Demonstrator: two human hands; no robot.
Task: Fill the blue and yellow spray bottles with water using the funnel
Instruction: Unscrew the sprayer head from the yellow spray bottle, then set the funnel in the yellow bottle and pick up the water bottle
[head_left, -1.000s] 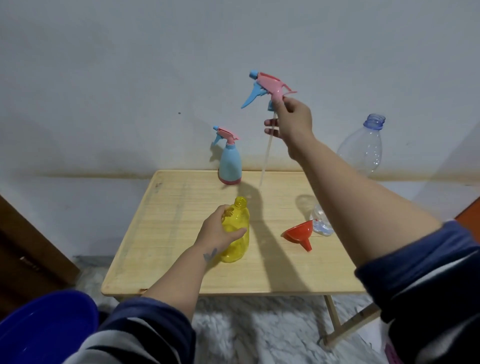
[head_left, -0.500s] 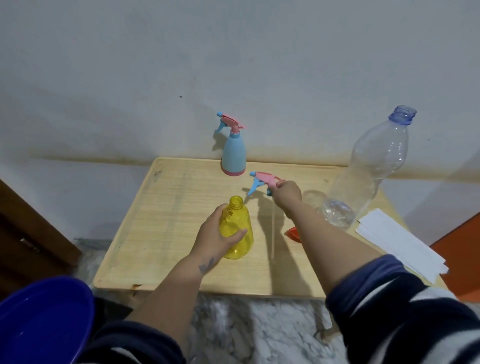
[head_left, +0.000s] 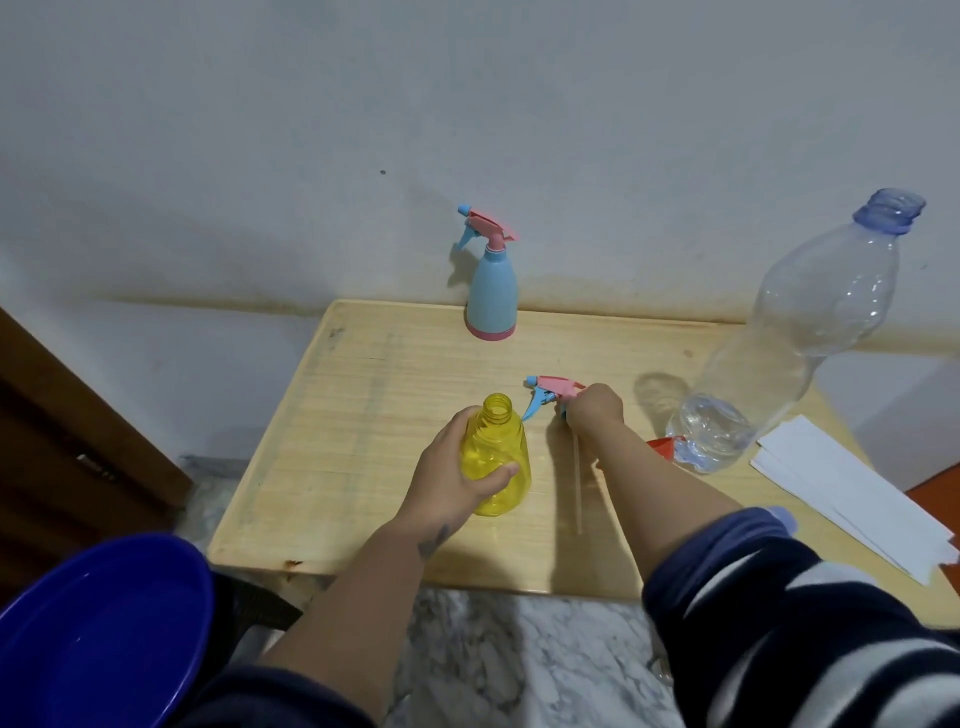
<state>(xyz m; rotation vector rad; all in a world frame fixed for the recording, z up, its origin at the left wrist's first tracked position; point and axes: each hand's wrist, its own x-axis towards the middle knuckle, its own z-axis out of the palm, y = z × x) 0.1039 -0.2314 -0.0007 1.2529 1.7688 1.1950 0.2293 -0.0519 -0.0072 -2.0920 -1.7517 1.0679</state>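
Observation:
The yellow spray bottle (head_left: 500, 457) stands open-necked on the wooden table (head_left: 363, 415), and my left hand (head_left: 457, 478) is wrapped around its body. Just to its right, my right hand (head_left: 595, 410) grips the pink and blue spray head (head_left: 550, 392), low against the tabletop, its thin dip tube (head_left: 577, 488) lying toward me. The blue spray bottle (head_left: 492, 291) stands capped at the table's back edge by the wall. The red funnel (head_left: 662, 448) is mostly hidden behind my right forearm. A large clear plastic bottle (head_left: 800, 343) with a little water stands at the right.
White paper sheets (head_left: 852, 493) lie at the table's right side. A dark blue basin (head_left: 104, 639) sits at the lower left below the table's front edge. A brown wooden door (head_left: 62, 441) is at the left. Marble floor shows under the table.
My right hand has brought the spray head down from high in the air to the tabletop beside the yellow bottle. My left hand has kept its hold on the yellow bottle.

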